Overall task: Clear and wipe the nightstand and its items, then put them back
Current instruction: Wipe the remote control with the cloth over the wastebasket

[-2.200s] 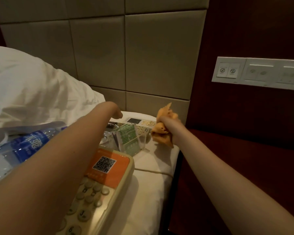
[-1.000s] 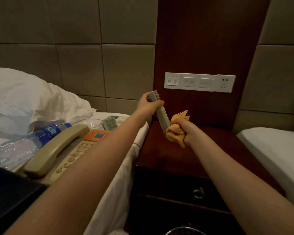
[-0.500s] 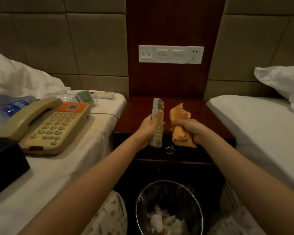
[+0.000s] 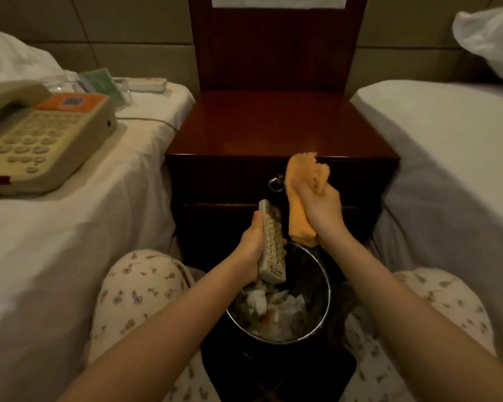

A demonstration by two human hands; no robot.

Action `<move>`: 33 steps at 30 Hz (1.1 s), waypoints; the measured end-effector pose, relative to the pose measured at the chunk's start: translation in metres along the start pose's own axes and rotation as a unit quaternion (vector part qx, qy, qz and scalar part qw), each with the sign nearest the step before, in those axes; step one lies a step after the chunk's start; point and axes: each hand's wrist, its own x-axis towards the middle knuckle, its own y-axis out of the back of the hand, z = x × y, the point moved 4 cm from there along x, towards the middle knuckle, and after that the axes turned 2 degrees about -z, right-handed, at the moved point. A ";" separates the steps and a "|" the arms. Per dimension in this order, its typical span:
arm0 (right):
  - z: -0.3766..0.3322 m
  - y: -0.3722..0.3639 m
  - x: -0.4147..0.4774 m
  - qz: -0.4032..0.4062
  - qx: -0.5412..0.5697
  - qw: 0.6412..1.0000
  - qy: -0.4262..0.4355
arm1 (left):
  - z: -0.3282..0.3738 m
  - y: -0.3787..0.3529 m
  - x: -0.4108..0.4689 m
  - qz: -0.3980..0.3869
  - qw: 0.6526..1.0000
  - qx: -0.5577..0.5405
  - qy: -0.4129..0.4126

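- Left hand (image 4: 251, 245): I see it clenched around the remote control (image 4: 272, 248), thumb along the near edge and fingers wrapped behind.
- Remote control: keypad facing the camera, long axis tilted with its top end toward the nightstand (image 4: 273, 126); it is held in the air above the waste bin (image 4: 326, 300), not resting on anything.
- Right hand (image 4: 321, 211): grasping a bunched orange cloth (image 4: 299, 219), which sticks out above and below the fist.
- Cloth and remote: just beside each other; I cannot tell whether they touch.
- Nightstand: dark wood, standing between the two beds, with a ring pull (image 4: 276, 182) on the drawer front.
- Waste bin: on the floor in front of the nightstand, holding crumpled white paper.
- Left bed (image 4: 99, 213): carries a beige telephone (image 4: 41, 140) and, farther back, a green packet (image 4: 102, 82).
- Right bed (image 4: 447, 169): white sheet, with a pillow (image 4: 488, 39) at its head.
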 end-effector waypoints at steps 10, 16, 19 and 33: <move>0.043 -0.027 0.002 -0.068 -0.287 0.955 -0.022 | -0.022 -0.001 0.012 0.002 0.997 -0.034 0.076; 0.045 -0.031 0.002 -0.110 -0.241 0.964 0.024 | -0.024 0.001 0.022 0.035 0.997 0.005 0.069; 0.054 -0.023 0.009 -0.071 -0.301 0.951 -0.015 | -0.026 0.000 0.020 0.029 0.997 0.019 0.074; 0.063 -0.038 0.000 -0.089 -0.205 0.974 -0.030 | -0.027 0.018 0.038 0.080 0.993 -0.056 0.065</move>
